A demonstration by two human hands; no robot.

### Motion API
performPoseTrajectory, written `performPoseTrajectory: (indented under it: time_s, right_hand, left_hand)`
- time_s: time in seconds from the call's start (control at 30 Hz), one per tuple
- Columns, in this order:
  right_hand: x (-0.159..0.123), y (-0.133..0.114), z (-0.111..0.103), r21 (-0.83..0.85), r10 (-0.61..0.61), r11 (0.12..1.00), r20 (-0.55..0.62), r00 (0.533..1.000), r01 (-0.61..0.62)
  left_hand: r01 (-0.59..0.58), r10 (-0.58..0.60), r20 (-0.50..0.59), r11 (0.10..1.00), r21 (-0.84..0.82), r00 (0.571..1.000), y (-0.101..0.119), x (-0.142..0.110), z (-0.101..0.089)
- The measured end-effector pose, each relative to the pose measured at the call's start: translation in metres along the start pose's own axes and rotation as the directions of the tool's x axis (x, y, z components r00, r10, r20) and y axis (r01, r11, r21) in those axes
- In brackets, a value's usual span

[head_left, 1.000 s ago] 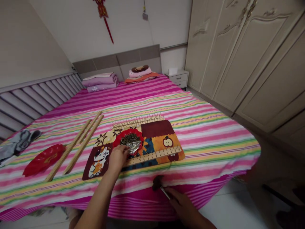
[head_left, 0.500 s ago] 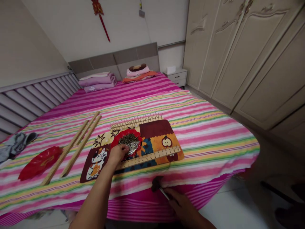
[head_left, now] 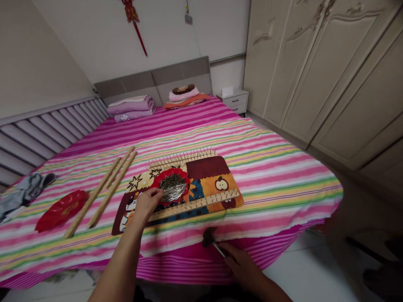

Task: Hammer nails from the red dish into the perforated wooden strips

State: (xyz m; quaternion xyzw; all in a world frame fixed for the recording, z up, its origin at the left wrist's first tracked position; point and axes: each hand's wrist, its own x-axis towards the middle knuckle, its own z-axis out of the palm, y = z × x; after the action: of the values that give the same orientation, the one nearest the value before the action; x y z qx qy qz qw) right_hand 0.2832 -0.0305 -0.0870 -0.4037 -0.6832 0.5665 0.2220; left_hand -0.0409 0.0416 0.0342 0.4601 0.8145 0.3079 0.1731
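Observation:
My left hand (head_left: 147, 203) is at the left rim of a scalloped red dish (head_left: 172, 171). Its fingers are pinched together; whatever is between them is too small to make out. A heap of metal nails (head_left: 172, 187) fills the dish. My right hand (head_left: 242, 265) grips a hammer (head_left: 209, 237) by its handle, low over the bed's front edge. Dish and wood rest on a patterned mat (head_left: 206, 170). Along the mat's front lies a wooden strip (head_left: 195, 204) with nails standing in its right part. Behind the dish, another wooden strip (head_left: 184, 159) bristles with upright nails.
Several bare wooden strips (head_left: 115, 188) lie left of the mat, beside a second red dish (head_left: 63, 209). Grey clothing (head_left: 25, 193) is at the far left. Folded bedding (head_left: 134, 109) sits by the headboard. A wardrobe (head_left: 315, 71) stands on the right.
My left hand has drawn back from the nails toward the dish's left rim, fingers still pinched. The right hand keeps its hold on the hammer. The view has shifted slightly.

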Motion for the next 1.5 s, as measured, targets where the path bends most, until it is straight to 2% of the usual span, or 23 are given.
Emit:
performPoseTrajectory:
  time_s: [0.1, 0.17, 0.27, 0.37, 0.43, 0.5, 0.67, 0.73, 0.8, 0.87, 0.9, 0.93, 1.0, 1.1, 1.17, 1.33, 1.5]
  right_hand:
    - [-0.001, -0.001, 0.000, -0.013, 0.000, 1.000, -0.003, 1.000, 0.000]
    - [-0.001, 0.001, 0.000, -0.006, -0.013, 1.000, -0.006, 1.000, 0.013]
    - [-0.004, 0.007, 0.000, -0.006, -0.072, 0.997, 0.004, 0.997, 0.072]
    - [-0.008, 0.012, 0.000, -0.053, -0.142, 0.988, 0.029, 0.989, 0.144]
    - [-0.011, 0.012, 0.000, -0.087, -0.157, 0.983, 0.043, 0.987, 0.160]
    - [-0.014, 0.010, 0.000, -0.102, -0.157, 0.981, 0.059, 0.986, 0.162]
    - [-0.015, 0.002, 0.000, -0.096, -0.196, 0.973, 0.117, 0.974, 0.208]
    - [-0.015, 0.001, -0.001, -0.092, -0.200, 0.973, 0.121, 0.972, 0.212]
    - [-0.015, 0.002, -0.001, -0.087, -0.185, 0.977, 0.112, 0.976, 0.195]
    - [-0.014, 0.003, -0.001, -0.080, -0.164, 0.982, 0.103, 0.981, 0.173]
    - [-0.014, 0.004, -0.002, -0.079, -0.157, 0.983, 0.100, 0.983, 0.165]
    - [-0.014, 0.005, -0.002, -0.078, -0.152, 0.984, 0.099, 0.983, 0.160]
    - [-0.014, 0.006, -0.002, -0.076, -0.144, 0.985, 0.099, 0.985, 0.152]
    - [-0.013, 0.007, -0.001, -0.073, -0.136, 0.987, 0.095, 0.986, 0.143]
    - [-0.013, 0.006, -0.001, -0.075, -0.130, 0.988, 0.086, 0.988, 0.137]
    - [-0.012, 0.005, -0.001, -0.076, -0.138, 0.987, 0.075, 0.988, 0.143]
    - [-0.011, 0.006, -0.001, -0.076, -0.134, 0.987, 0.071, 0.988, 0.139]
  left_hand:
    - [0.015, -0.019, 0.138, 0.999, 0.031, 0.990, -0.002, -0.020, -0.009]
    - [0.012, -0.024, 0.267, 0.999, 0.048, 0.963, -0.006, -0.039, -0.004]
    - [-0.024, -0.029, 0.429, 0.993, 0.117, 0.903, -0.009, -0.070, 0.022]
    - [-0.089, -0.028, 0.525, 0.977, 0.196, 0.850, -0.007, -0.094, 0.059]
    - [-0.102, -0.036, 0.549, 0.970, 0.220, 0.835, -0.004, -0.102, 0.077]
    - [-0.063, -0.054, 0.541, 0.978, 0.196, 0.839, -0.003, -0.104, 0.088]
    - [0.063, -0.088, 0.518, 0.996, 0.066, 0.851, -0.008, -0.103, 0.096]
    - [0.172, -0.109, 0.529, 0.983, -0.070, 0.841, -0.011, -0.107, 0.097]
    - [0.339, -0.144, 0.535, 0.896, -0.286, 0.833, -0.013, -0.112, 0.096]
    - [0.456, -0.192, 0.506, 0.756, -0.470, 0.841, -0.013, -0.113, 0.091]
    - [0.473, -0.219, 0.468, 0.699, -0.537, 0.856, -0.012, -0.111, 0.087]
    - [0.459, -0.236, 0.416, 0.661, -0.594, 0.878, -0.012, -0.108, 0.082]
    - [0.358, -0.240, 0.266, 0.649, -0.671, 0.934, -0.011, -0.097, 0.072]
    - [0.174, -0.200, 0.039, 0.724, -0.667, 0.979, -0.009, -0.080, 0.063]
    - [0.105, -0.154, -0.035, 0.804, -0.585, 0.987, -0.008, -0.072, 0.062]
    - [0.022, -0.049, -0.078, 0.952, -0.307, 0.996, -0.011, -0.068, 0.071]
    - [0.001, -0.017, -0.087, 0.983, -0.185, 0.996, -0.014, -0.068, 0.073]
